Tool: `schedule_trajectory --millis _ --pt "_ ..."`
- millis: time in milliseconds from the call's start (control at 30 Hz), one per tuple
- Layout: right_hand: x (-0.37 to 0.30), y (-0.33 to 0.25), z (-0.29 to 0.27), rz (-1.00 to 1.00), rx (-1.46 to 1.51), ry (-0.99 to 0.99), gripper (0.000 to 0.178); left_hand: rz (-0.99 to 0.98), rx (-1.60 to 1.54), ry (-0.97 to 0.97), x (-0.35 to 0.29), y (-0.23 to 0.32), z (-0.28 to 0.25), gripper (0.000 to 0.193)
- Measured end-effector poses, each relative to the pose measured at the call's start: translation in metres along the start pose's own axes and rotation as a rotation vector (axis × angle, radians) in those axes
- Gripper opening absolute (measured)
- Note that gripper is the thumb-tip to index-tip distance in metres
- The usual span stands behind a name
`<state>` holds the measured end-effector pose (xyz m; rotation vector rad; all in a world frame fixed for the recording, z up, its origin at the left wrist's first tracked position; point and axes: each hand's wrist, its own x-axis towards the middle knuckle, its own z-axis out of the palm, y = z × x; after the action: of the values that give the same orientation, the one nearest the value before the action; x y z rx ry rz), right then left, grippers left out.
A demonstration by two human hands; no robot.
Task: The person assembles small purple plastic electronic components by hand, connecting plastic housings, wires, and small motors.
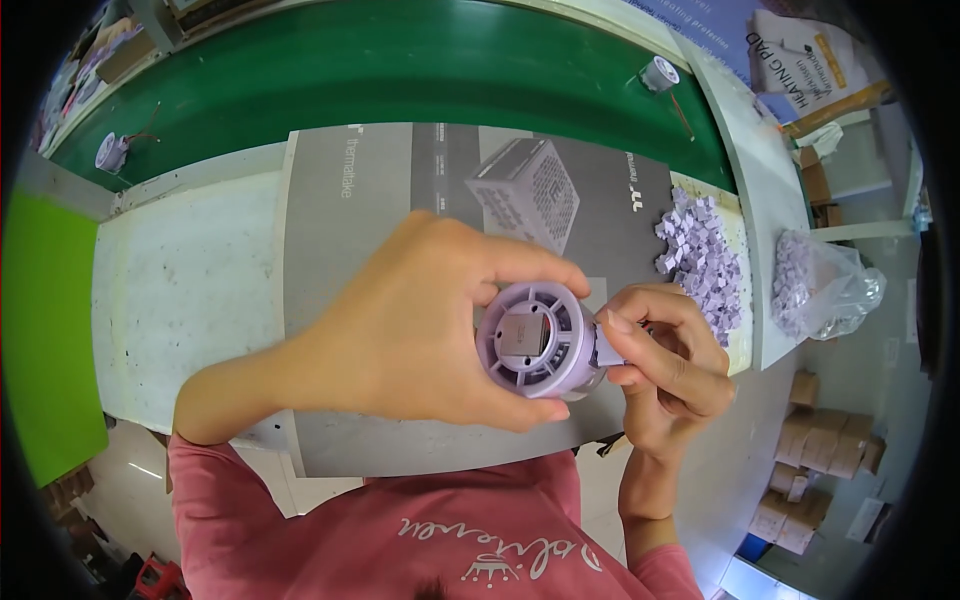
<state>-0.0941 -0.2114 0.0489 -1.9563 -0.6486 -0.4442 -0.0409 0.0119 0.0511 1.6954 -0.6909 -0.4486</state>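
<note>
My left hand (410, 325) wraps round a small lilac fan housing (541, 300), with a spoked ring facing up and a silvery square part at its centre. At the housing's right side, the thumb and fingers of my right hand (675, 360) pinch a small flat lilac plastic piece (607, 352). That piece sits against the housing's wall; whether it is fitted in cannot be made out. Under both hands lies a grey printed cardboard sheet (350, 250). A heap of small lilac plastic pieces (700, 260) rests just beyond my right hand.
Beyond the sheet runs a green conveyor belt (370, 65). Similar lilac units with wires stand on it, one at far left (111, 153), another at far right (660, 74). A clear plastic bag (840, 295) of lilac pieces is at right. Cardboard boxes (825, 440) are stacked below.
</note>
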Motion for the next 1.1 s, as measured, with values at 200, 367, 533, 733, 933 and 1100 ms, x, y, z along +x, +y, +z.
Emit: schedule_trajectory --millis 200,367,533,733,933,1100 --pt "0.002 -0.002 0.008 0.031 -0.233 0.050 0.047 -0.099 -0.139 0.044 0.001 -0.001 -0.001 0.065" --pt "-0.002 0.016 0.013 -0.116 -0.218 0.066 0.052 0.103 0.290 0.218 -0.004 0.001 0.008 0.061" --pt "0.003 0.020 0.013 -0.199 -0.182 0.082 0.054 0.184 0.320 0.237 -0.005 0.003 0.004 0.060" --pt "0.006 0.025 0.021 -0.260 -0.282 0.150 0.051 0.179 0.387 0.317 -0.007 0.007 0.015 0.062" --pt "0.007 0.031 0.014 -0.145 -0.159 0.152 0.047 0.150 0.278 0.244 0.005 0.008 0.010 0.064" --pt "0.020 0.026 0.006 -0.300 -0.398 0.242 0.051 0.209 0.341 0.288 0.016 0.010 0.014 0.070"
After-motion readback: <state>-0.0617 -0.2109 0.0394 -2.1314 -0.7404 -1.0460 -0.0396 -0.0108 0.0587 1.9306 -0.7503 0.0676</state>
